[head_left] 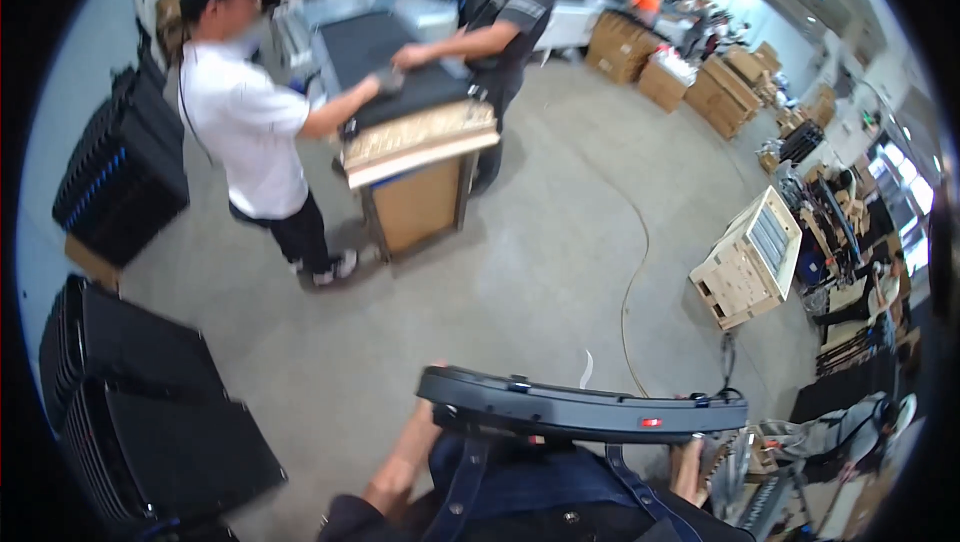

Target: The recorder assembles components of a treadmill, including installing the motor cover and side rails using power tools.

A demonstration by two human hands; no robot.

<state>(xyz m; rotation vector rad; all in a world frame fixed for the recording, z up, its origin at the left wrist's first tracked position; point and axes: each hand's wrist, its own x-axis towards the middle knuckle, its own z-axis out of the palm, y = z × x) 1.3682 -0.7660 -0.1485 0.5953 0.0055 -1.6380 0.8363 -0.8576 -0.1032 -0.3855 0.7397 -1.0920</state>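
Note:
Across the front of my body I carry a long, dark grey, slightly curved housing [590,410] with a small red part on its edge and black clips along its top. My left hand [428,410] grips its left end; most of the fingers are hidden behind it. Under the right end, my right hand [694,442] holds it, largely covered by the housing. A dark cable [728,357] loops up beside that end. I wear a dark apron [540,472] behind the housing.
Two people, one in a white shirt [250,112] and one in a dark shirt [520,7], work at a wooden-edged bench [420,142]. Black panels [170,452] are stacked at left. A wooden crate [745,267] stands at right; a hose or cable [628,312] crosses the floor.

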